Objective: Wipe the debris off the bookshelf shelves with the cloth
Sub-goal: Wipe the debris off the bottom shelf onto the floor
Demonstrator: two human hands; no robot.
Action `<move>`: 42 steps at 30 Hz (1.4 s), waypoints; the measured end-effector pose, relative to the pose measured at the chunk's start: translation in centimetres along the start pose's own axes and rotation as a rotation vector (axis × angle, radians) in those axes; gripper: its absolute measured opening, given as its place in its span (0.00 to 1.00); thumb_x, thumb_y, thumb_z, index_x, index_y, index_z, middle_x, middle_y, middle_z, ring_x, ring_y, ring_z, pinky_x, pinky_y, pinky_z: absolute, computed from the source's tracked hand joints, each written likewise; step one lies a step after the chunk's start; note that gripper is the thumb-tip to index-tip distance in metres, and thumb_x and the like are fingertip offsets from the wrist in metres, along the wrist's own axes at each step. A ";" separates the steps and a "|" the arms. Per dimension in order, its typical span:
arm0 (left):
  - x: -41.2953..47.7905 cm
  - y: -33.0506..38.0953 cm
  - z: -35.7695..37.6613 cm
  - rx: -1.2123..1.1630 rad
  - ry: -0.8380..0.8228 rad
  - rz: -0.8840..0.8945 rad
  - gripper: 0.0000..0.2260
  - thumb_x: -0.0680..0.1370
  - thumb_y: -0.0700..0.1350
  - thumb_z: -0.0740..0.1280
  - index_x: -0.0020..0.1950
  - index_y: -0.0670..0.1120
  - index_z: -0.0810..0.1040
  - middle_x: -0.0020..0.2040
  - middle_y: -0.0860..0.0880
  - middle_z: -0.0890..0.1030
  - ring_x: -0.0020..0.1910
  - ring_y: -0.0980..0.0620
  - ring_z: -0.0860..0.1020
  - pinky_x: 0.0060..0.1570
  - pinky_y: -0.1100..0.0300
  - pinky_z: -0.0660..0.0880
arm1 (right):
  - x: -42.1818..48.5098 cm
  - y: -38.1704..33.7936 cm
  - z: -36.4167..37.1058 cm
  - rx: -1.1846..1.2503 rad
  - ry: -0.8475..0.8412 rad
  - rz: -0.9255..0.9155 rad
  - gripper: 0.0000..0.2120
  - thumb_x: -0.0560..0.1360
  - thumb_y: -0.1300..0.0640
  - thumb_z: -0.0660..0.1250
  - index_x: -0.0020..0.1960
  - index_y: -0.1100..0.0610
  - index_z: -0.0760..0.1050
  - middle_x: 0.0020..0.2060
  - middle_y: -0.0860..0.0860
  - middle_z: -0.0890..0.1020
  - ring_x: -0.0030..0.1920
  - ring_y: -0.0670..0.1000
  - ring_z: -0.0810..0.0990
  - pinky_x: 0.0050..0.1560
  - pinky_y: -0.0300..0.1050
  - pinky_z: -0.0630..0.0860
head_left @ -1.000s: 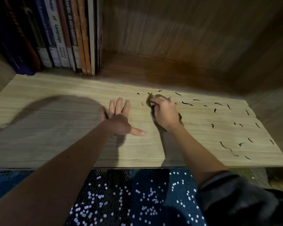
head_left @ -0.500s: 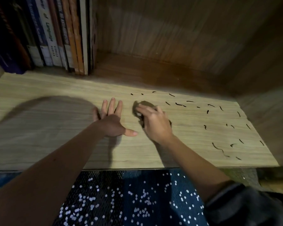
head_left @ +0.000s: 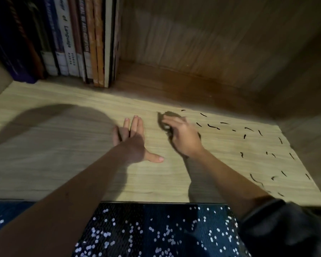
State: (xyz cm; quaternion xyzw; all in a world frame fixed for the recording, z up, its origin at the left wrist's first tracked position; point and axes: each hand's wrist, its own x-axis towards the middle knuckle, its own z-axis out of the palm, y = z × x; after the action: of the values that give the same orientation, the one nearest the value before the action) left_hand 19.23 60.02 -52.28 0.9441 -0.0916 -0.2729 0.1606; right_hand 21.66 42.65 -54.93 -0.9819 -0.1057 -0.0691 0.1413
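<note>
A light wooden shelf (head_left: 54,145) runs across the view. My right hand (head_left: 183,135) grips a small dark cloth (head_left: 168,116) bunched under its fingers and pressed onto the shelf near the middle. Most of the cloth is hidden under the hand. Several short dark bits of debris (head_left: 248,129) lie scattered over the right part of the shelf, from just right of the cloth to the front right corner. My left hand (head_left: 132,142) rests flat on the shelf to the left of the cloth, fingers straight and thumb spread.
A row of upright books (head_left: 69,43) stands at the back left. The shelf's back panel (head_left: 211,43) and right side wall (head_left: 311,117) close it in. A dark blue speckled fabric (head_left: 156,230) lies below the shelf's front edge.
My right hand has slid the cloth a little leftward across the shelf, away from the debris. The left hand stays flat in the same spot.
</note>
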 end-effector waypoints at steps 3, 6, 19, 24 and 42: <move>0.1 0.1 0.0 0.023 -0.018 -0.009 0.58 0.67 0.68 0.67 0.72 0.43 0.27 0.73 0.48 0.27 0.72 0.45 0.29 0.69 0.44 0.32 | 4.4 2.1 -0.6 -0.005 -0.054 0.245 0.24 0.72 0.66 0.58 0.64 0.49 0.74 0.65 0.50 0.74 0.65 0.58 0.68 0.65 0.56 0.63; 0.1 0.2 0.0 0.021 -0.011 -0.005 0.58 0.67 0.69 0.67 0.72 0.43 0.26 0.73 0.47 0.26 0.72 0.45 0.29 0.69 0.43 0.32 | 4.3 -2.4 0.7 -0.019 -0.050 0.218 0.22 0.73 0.62 0.60 0.65 0.49 0.72 0.66 0.48 0.73 0.65 0.57 0.64 0.65 0.54 0.63; -2.4 -3.4 -3.0 -0.747 -0.033 0.146 0.39 0.72 0.55 0.71 0.77 0.51 0.55 0.77 0.50 0.54 0.75 0.47 0.55 0.68 0.57 0.56 | 0.6 -5.2 0.1 -0.055 -0.120 0.135 0.26 0.75 0.63 0.58 0.70 0.46 0.66 0.71 0.44 0.65 0.65 0.57 0.62 0.65 0.54 0.61; -5.4 -6.9 -2.1 -0.016 0.120 0.158 0.34 0.74 0.57 0.66 0.76 0.50 0.56 0.77 0.51 0.54 0.75 0.49 0.53 0.72 0.52 0.50 | -6.5 -8.7 -0.5 0.018 -0.131 0.039 0.24 0.74 0.62 0.62 0.68 0.46 0.69 0.69 0.40 0.67 0.63 0.53 0.63 0.63 0.51 0.63; -14.3 -11.9 2.5 0.686 0.319 0.108 0.34 0.55 0.65 0.74 0.55 0.48 0.82 0.56 0.50 0.82 0.49 0.56 0.81 0.54 0.55 0.69 | -12.4 -14.6 0.5 -0.035 -0.025 0.221 0.26 0.74 0.63 0.59 0.71 0.48 0.64 0.69 0.44 0.69 0.66 0.52 0.64 0.69 0.51 0.59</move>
State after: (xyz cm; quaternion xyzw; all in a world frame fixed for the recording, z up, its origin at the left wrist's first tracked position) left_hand 6.97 74.16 -51.54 0.9674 -0.2013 -0.0673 -0.1384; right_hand 6.35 54.17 -53.67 -0.9906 0.0027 -0.0425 0.1297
